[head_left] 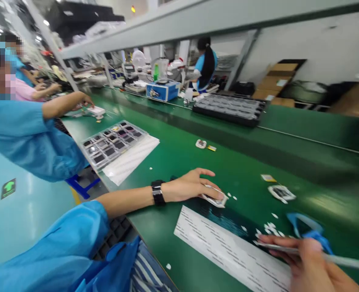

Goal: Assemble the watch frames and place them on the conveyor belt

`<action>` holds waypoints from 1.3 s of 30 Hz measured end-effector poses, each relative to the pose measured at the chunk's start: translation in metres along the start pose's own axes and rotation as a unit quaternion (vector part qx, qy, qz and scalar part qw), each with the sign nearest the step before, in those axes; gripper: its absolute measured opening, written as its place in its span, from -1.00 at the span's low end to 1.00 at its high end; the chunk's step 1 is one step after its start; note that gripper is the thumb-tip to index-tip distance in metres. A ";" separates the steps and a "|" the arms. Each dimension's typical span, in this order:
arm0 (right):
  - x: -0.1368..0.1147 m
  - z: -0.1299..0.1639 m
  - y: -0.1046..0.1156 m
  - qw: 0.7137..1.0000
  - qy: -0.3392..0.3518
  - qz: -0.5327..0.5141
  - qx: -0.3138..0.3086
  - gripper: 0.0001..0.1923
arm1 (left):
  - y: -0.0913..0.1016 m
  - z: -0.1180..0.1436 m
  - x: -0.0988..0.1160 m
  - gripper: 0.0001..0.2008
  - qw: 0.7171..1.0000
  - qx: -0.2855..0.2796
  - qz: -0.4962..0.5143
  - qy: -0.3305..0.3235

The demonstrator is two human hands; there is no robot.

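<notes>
My left hand [190, 186], with a black watch on the wrist, grips a small white-rimmed electronic part [213, 201] against the green bench. Its index finger stretches out above the part. In my right hand [312, 259], at the lower right, a pair of slim metal tweezers [278, 247] is pinched between thumb and fingers. The tweezer tips are beside a scatter of small white pieces [271, 229]. Between my hands lies a white sheet [228, 247] printed with rows of short dark marks. Another white-rimmed part [281, 193] with a yellowish flat piece [268, 178] lies beyond.
A blue strap-like loop [307, 227] lies by my right hand. Farther off are a third white-rimmed part [201, 144], a clear compartment tray [115, 142] and a black tray [228, 109]. A co-worker's blue sleeve [24, 129] is on the left. A shelf beam [197, 26] crosses overhead.
</notes>
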State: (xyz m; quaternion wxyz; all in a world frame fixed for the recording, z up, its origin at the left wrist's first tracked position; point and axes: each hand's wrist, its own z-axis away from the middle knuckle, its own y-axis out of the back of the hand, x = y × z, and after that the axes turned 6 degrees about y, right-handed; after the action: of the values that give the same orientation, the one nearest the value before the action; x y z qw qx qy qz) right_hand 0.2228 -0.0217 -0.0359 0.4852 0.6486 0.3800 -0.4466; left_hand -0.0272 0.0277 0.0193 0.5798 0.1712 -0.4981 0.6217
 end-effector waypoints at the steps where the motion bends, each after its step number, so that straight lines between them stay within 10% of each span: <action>1: -0.012 0.002 -0.003 0.999 -0.017 -0.005 0.031 -0.35 | -0.001 0.002 0.000 -0.33 1.000 -0.008 0.005 -0.009; 18: -0.048 0.028 -0.020 0.967 0.152 0.043 -0.200 -0.64 | -0.017 0.015 -0.025 -0.29 0.986 -0.099 -0.130 -0.012; 31: -0.049 0.035 -0.020 0.943 0.222 0.053 -0.244 -0.64 | -0.027 0.021 -0.037 -0.40 0.987 -0.046 -0.154 -0.014; 39: -0.052 0.024 -0.011 0.972 0.192 0.056 -0.127 -0.55 | -0.020 0.022 -0.032 -0.43 0.957 -0.115 -0.265 0.008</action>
State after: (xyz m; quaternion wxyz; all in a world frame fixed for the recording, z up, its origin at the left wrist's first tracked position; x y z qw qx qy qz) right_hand 0.1918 -0.0457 0.0067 0.5059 0.6758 0.4824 -0.2338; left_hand -0.0087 -0.0116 0.0129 0.7436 0.2244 -0.4984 0.3852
